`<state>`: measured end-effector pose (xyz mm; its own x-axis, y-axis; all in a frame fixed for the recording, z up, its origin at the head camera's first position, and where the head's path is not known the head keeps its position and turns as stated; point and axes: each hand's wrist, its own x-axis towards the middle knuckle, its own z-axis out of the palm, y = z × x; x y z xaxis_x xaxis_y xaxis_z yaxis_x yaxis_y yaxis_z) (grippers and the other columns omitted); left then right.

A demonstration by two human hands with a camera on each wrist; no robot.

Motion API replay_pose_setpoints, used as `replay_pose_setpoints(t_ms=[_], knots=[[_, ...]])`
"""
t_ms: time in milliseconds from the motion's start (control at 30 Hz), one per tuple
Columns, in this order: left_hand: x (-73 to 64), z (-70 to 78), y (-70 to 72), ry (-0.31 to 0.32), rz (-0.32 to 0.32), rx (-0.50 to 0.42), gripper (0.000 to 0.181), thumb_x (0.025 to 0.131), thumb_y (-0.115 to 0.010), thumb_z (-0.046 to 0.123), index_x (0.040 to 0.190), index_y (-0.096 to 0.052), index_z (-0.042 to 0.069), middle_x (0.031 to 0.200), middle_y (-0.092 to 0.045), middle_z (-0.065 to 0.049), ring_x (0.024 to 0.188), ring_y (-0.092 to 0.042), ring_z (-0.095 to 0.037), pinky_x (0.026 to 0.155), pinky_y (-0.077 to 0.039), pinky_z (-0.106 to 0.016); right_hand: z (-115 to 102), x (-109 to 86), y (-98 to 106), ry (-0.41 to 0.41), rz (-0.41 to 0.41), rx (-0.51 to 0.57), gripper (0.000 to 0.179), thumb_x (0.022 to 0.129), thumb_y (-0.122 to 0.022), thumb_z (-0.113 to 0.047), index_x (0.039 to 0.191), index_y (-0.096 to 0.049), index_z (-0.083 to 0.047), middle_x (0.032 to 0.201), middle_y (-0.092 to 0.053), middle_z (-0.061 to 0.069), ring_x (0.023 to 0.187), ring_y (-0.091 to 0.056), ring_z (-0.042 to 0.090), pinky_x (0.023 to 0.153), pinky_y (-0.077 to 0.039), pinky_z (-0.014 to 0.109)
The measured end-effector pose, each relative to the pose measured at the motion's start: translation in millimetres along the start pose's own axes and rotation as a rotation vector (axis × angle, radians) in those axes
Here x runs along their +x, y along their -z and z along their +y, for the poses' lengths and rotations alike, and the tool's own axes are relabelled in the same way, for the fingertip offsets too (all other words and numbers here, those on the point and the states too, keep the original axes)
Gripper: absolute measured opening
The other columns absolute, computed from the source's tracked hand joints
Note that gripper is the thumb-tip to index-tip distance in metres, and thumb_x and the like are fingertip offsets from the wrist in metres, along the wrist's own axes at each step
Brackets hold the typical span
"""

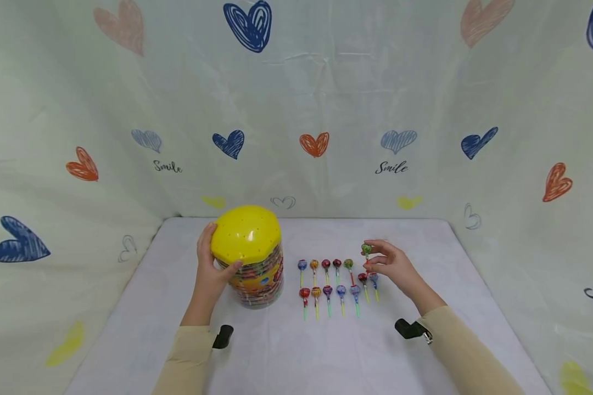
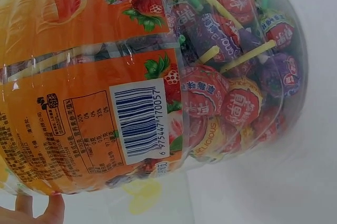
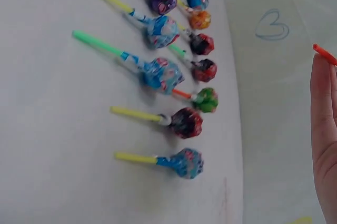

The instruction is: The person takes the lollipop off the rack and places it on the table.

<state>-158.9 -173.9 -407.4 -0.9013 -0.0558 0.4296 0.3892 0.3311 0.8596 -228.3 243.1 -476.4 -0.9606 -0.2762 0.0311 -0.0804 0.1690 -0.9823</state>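
Observation:
A clear plastic jar with a yellow lid stands on the left of the table, full of wrapped lollipops. My left hand grips it by the lid, thumb across the near edge and fingers along the left side. In the left wrist view, fingertips show at the lower left beside the orange label. My right hand pinches a green lollipop by its red stick, head up, above the right end of the laid-out lollipops. Only the tip of that red stick shows in the right wrist view.
Lollipops lie in two rows right of the jar, among them a blue one in the back row and a red one in front. The white table ends against a heart-printed backdrop.

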Motion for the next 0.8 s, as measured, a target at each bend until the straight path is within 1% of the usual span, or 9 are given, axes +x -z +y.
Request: replay_pose_setpoints(t_ms=[133, 300, 433, 533, 667, 800], knots=[[-0.5, 1.2, 1.4, 0.002, 0.006, 0.004, 0.087, 0.084, -0.073, 0.008, 0.151, -0.018, 0.0, 0.157, -0.003, -0.022, 0.143, -0.012, -0.041, 0.112, -0.012, -0.066, 17, -3.3, 10, -0.033, 0.014, -0.009, 0.061, 0.086, -0.071, 0.0, 0.142, -0.047, -0.004, 0.126, -0.048, 0.022, 0.091, -0.066, 0.019, 0.079, -0.057, 0.031], [0.1, 1.7, 2.0, 0.0, 0.006, 0.005, 0.086, 0.083, -0.072, 0.006, 0.151, -0.018, 0.001, 0.157, -0.004, -0.021, 0.143, -0.013, -0.04, 0.112, -0.012, -0.066, 36, -8.7, 19, -0.08, 0.036, -0.042, 0.063, 0.086, -0.069, 0.003, 0.144, -0.042, 0.0, 0.127, -0.047, 0.024, 0.092, -0.066, 0.018, 0.078, -0.057, 0.032], [0.7, 1.6, 1.4, -0.007, 0.004, 0.007, 0.086, 0.083, -0.071, 0.006, 0.151, -0.018, 0.001, 0.157, -0.003, -0.022, 0.143, -0.013, -0.041, 0.111, -0.012, -0.067, 47, -13.5, 26, -0.121, 0.069, -0.063, 0.066, 0.086, -0.07, 0.002, 0.145, -0.041, -0.001, 0.131, -0.046, 0.024, 0.092, -0.066, 0.018, 0.078, -0.057, 0.031], [1.0, 1.2, 0.9, -0.009, 0.003, 0.006, 0.087, 0.083, -0.072, 0.006, 0.151, -0.018, 0.001, 0.157, -0.003, -0.022, 0.143, -0.013, -0.041, 0.111, -0.011, -0.066, 53, -16.6, 32, -0.153, 0.077, -0.086, 0.067, 0.086, -0.071, 0.0, 0.145, -0.041, -0.003, 0.134, -0.044, 0.024, 0.093, -0.065, 0.019, 0.079, -0.056, 0.028], [1.2, 0.5, 0.7, -0.003, 0.002, 0.003, 0.087, 0.083, -0.072, 0.007, 0.151, -0.018, 0.001, 0.157, -0.003, -0.021, 0.143, -0.012, -0.04, 0.112, -0.01, -0.066, 59, -20.6, 37, -0.191, 0.065, -0.15, 0.065, 0.086, -0.072, -0.003, 0.145, -0.042, -0.004, 0.137, -0.042, 0.024, 0.091, -0.065, 0.021, 0.079, -0.054, 0.027], [1.4, 0.0, 0.3, -0.001, 0.001, 0.006, 0.087, 0.083, -0.072, 0.007, 0.151, -0.018, 0.001, 0.157, -0.003, -0.021, 0.143, -0.013, -0.04, 0.112, -0.011, -0.066, 64, -22.0, 40, -0.243, 0.049, -0.254, 0.062, 0.085, -0.072, -0.001, 0.142, -0.048, -0.006, 0.133, -0.047, 0.022, 0.085, -0.065, 0.021, 0.077, -0.052, 0.027]])
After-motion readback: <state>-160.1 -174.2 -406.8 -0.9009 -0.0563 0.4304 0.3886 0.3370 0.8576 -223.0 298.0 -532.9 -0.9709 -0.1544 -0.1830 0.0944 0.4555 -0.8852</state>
